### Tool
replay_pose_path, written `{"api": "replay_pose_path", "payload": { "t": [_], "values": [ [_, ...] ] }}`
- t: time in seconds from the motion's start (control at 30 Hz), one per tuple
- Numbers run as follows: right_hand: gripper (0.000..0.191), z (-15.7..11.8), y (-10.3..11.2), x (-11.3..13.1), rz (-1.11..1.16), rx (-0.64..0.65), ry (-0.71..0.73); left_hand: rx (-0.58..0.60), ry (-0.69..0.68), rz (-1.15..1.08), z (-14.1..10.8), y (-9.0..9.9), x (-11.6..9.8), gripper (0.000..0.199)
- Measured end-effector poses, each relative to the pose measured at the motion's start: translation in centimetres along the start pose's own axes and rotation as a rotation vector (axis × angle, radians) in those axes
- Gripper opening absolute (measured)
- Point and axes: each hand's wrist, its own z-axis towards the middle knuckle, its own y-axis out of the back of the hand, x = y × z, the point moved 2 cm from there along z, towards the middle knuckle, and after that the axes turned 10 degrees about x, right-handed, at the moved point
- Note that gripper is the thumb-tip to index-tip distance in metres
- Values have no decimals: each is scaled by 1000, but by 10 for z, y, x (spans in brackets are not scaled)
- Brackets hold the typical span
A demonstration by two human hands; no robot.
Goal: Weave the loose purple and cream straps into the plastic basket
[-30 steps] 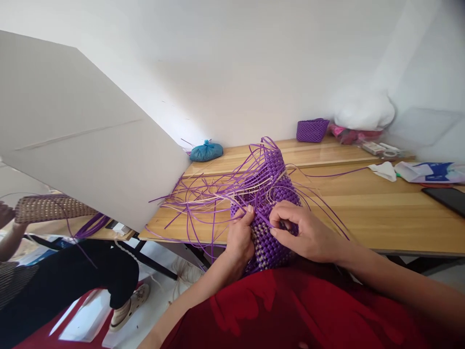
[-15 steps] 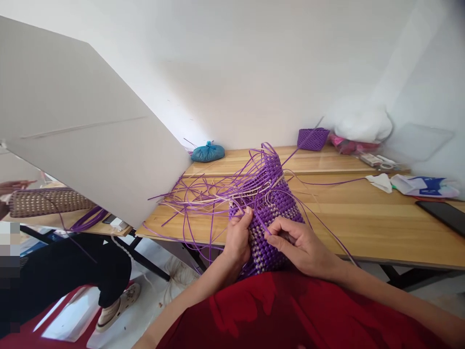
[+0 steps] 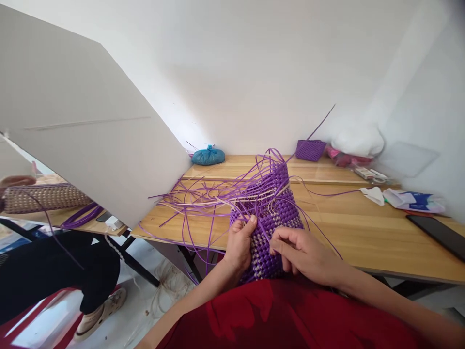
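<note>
A purple-and-cream woven basket (image 3: 263,252) rests tilted between my lap and the table edge, with many loose purple and cream strips (image 3: 203,196) trailing left from its open rim. My left hand (image 3: 240,242) is closed on the basket's near left edge, thumb on top. On the right, the thumb and forefinger of my right hand (image 3: 301,249) pinch a purple strip (image 3: 264,228) that runs up toward my left thumb. The weave beneath my palms is partly hidden.
A small purple basket (image 3: 310,150), a blue bag (image 3: 208,155) and a white bundle (image 3: 359,140) stand along the wall. A black phone (image 3: 438,235) lies at right. Left of the grey partition (image 3: 83,106), another person's hand (image 3: 16,182) is by a tan woven piece (image 3: 47,198).
The view has shifted slightly. My hands stay close together on the basket, and my right hand still pinches the purple strip. The other person's hand has moved over the tan piece.
</note>
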Motion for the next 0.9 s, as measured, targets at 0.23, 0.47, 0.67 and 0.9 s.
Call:
{"api": "replay_pose_path", "payload": {
  "t": [0.23, 0.47, 0.67, 0.9],
  "values": [
    [27, 47, 41, 43, -415, -200, 209, 102, -79, 36, 4, -1, -5, 21],
    [25, 95, 63, 71, -668, -347, 209, 98, -71, 109, 2, 1, -6, 23],
    [19, 123, 157, 101, -713, -963, 261, 80, -51, 199, 3, 0, -10, 26],
    [42, 105, 178, 57, -867, -843, -75, 212, 139, 120, 9, 7, -24, 41]
  ]
}}
